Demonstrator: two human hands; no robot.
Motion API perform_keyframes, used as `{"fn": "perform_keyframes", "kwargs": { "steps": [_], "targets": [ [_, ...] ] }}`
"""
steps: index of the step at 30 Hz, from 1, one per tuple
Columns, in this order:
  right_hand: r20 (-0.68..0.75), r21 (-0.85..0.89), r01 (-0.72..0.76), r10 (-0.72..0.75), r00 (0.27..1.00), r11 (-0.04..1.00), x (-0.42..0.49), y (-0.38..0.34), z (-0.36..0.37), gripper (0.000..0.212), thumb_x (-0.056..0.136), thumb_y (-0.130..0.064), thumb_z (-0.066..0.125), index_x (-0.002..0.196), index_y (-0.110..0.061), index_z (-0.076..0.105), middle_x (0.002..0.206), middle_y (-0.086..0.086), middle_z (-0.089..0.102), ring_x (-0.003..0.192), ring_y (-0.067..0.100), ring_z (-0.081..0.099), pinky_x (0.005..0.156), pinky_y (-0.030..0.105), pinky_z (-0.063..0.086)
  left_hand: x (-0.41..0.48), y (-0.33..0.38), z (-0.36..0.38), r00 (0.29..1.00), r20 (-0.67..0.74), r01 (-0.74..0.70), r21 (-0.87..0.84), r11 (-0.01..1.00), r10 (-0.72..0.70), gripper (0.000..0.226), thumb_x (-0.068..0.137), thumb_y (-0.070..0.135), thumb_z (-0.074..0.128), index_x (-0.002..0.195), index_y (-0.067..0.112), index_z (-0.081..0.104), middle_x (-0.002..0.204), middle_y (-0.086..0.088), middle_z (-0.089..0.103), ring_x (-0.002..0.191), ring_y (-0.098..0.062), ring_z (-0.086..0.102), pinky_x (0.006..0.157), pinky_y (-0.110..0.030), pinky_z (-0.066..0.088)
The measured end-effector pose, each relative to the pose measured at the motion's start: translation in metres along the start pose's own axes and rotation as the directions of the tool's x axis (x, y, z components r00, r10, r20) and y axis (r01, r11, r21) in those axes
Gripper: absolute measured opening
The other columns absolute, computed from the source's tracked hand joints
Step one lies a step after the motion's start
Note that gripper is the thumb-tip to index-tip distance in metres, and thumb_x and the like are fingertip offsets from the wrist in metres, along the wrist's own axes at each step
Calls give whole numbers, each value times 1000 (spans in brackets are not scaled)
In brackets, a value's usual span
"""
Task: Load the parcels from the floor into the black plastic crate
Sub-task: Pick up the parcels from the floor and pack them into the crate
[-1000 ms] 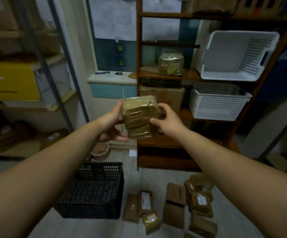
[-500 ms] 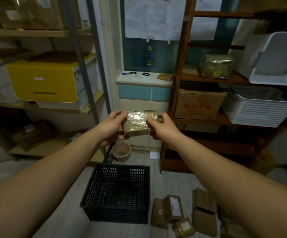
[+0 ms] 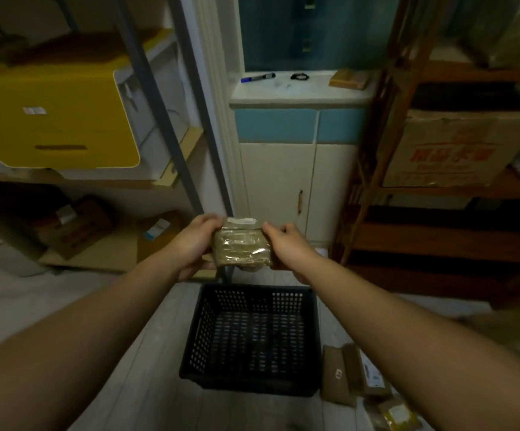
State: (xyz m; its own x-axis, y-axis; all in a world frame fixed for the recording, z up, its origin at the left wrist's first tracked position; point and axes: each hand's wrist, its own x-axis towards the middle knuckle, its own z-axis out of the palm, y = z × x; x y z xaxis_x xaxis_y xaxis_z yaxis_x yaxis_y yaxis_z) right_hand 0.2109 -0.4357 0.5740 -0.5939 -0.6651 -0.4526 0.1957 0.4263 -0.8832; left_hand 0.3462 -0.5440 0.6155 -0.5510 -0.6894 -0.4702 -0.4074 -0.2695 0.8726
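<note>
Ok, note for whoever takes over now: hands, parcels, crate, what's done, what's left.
Hands: left hand and right hand both grip one taped parcel, held in the air near the crate.
Crate: on the floor, no parcel visible inside; floor parcels lie to its right.
Done: one parcel picked up.
Left: put it in the crate, then load the floor parcels.

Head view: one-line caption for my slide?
Left hand and right hand hold a wrapped parcel above the black crate.
</note>
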Motion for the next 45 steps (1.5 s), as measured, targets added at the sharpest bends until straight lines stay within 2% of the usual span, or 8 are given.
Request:
{"fn": "perform_keyframes", "kwargs": {
  "steps": [4, 10, 17, 21, 24, 29, 36, 45],
  "targets": [
    [55, -7, -94, 94, 994, 996, 50, 35, 29, 46, 87, -29, 58, 127, -19, 39, 108, 5, 57, 94, 19, 58, 83, 36, 52, 54, -42, -19, 983, 105, 163, -85, 983, -154, 27, 93, 12, 46, 117, 14, 58, 103, -9, 65, 94, -23, 63, 71, -39, 55],
    [137, -54, -150, 156, 978, 987, 108, 95, 83, 70, 87, -23, 61, 146, -30, 24, 121, 2, 52, 100, 20, 57, 89, 39, 52, 130, -112, -54, 950, 190, 257, -19, 966, -249, 35, 91, 11, 53, 120, 28, 44, 107, -7, 55, 94, -27, 57, 67, -40, 51],
    [49, -258, -31, 45, 998, 966, 201, 221, 134, 119, 39, -59, 84, 139, -31, 25, 132, 0, 47, 114, 17, 53, 95, 36, 51, 240, -245, -61, 952, 173, 249, 38, 968, -252, 48, 86, 10, 64, 128, 17, 41, 115, -6, 58, 93, -22, 61, 67, -40, 56],
    [85, -380, 54, -23, 996, 923, 264, 331, 160, 129, 44, -63, 84, 145, -50, 5, 152, 8, 25, 131, 28, 41, 107, 45, 41, 301, -348, -46, 967, 175, 166, 125, 978, -186, 41, 89, 8, 60, 124, 18, 42, 108, 2, 59, 88, -14, 58, 69, -35, 55],
    [181, -494, 92, -1, 983, 865, 298, 408, 170, 120, 70, -45, 80, 149, -40, -10, 157, 9, -5, 141, 30, 23, 114, 29, 23, 343, -425, -43, 984, 145, 55, 309, 949, -104, 51, 88, 10, 60, 136, 19, 42, 122, 3, 56, 98, -13, 56, 81, -28, 50],
    [238, -529, 175, -52, 970, 830, 349, 505, 186, 95, 88, -34, 65, 152, -28, -4, 158, 7, -3, 141, 16, 21, 105, 5, 16, 400, -521, -44, 980, 186, -43, 555, 831, -73, 59, 88, 25, 63, 141, 25, 39, 136, 0, 52, 120, -19, 52, 95, -25, 41],
    [304, -710, 277, -72, 950, 648, 392, 571, 201, 91, 94, -36, 54, 148, -32, -19, 157, 6, -23, 146, 29, 11, 119, 34, 18, 437, -592, -27, 973, 231, -116, 484, 868, 1, 85, 78, 18, 74, 146, 20, 24, 144, -5, 41, 131, -19, 42, 110, -33, 34],
    [251, -791, 134, 116, 961, 597, 416, 601, 228, 89, 96, -40, 48, 147, -30, -25, 156, 8, -28, 143, 35, 21, 115, 43, 26, 469, -626, -20, 964, 238, -107, 757, 645, -118, 63, 92, 14, 56, 146, 5, 23, 150, -14, 30, 137, -26, 33, 113, -30, 23]
  ]
}}
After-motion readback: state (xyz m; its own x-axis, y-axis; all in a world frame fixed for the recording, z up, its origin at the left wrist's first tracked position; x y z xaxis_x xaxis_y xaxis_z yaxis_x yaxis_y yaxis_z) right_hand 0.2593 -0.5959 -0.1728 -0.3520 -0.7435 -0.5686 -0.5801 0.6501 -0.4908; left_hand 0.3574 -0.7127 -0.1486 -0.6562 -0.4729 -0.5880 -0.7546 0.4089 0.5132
